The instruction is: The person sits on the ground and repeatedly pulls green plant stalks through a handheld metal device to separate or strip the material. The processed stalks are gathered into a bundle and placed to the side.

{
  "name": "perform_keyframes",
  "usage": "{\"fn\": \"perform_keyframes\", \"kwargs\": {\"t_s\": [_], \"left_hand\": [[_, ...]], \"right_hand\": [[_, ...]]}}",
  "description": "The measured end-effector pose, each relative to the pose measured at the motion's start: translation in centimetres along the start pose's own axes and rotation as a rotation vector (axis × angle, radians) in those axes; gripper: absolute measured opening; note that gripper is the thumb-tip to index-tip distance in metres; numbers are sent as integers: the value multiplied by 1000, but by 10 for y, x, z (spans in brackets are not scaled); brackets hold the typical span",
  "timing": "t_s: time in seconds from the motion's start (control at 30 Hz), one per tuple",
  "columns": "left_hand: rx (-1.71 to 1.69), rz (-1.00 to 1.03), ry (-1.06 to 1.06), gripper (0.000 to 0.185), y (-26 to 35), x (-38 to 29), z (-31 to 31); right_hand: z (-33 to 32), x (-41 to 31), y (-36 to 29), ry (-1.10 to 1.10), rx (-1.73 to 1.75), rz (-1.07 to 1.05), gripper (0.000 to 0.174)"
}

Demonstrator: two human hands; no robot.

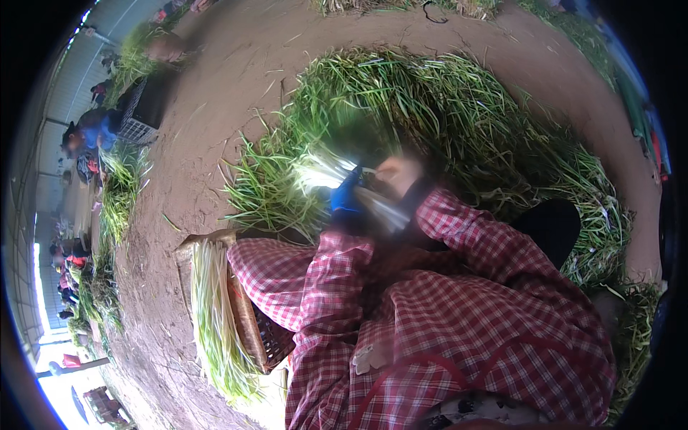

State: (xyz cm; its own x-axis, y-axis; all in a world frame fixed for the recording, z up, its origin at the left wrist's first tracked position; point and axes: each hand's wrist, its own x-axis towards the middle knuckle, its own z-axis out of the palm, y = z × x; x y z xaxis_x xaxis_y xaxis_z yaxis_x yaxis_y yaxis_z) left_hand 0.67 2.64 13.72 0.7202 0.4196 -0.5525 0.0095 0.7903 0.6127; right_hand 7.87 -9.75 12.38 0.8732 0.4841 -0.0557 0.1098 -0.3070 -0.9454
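Observation:
My left hand [346,192], in a blue glove, is closed around a bunch of long pale stalks [318,169] with green leaves, in front of my lap. Close on its right is my right hand [399,173], bare at the fingers and blurred; whether it grips any stalks cannot be told. Beyond both hands spreads a large heap of green leafy stalks [457,102] on the earthen floor. Beside my left knee, a pile of pale, straightened stalks [217,317] lies across the edge of a woven basket [271,336].
A black plastic crate [141,115] stands at the upper left. Several people, one in blue [99,129], sit along the left side by more green heaps [119,199]. More plants [637,333] lie at my right, and a dark strap [434,15] on the floor ahead.

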Motion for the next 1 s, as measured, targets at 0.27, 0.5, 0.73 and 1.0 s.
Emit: {"fn": "perform_keyframes", "kwargs": {"t_s": [0.27,0.5,0.73,1.0], "left_hand": [[11,20,37,26,3,14,-7],[-108,82,-51,25,16,-1,3],[199,112,-200,23,-15,7,-4],[216,58,-160,21,-31,10,-6]], "right_hand": [[-51,-5,61,3,1114,297,14],[-188,1,72,-496,-431,253,30],[-33,47,8,-401,32,-70,27],[-6,29,8,-120,396,284,17]]}}
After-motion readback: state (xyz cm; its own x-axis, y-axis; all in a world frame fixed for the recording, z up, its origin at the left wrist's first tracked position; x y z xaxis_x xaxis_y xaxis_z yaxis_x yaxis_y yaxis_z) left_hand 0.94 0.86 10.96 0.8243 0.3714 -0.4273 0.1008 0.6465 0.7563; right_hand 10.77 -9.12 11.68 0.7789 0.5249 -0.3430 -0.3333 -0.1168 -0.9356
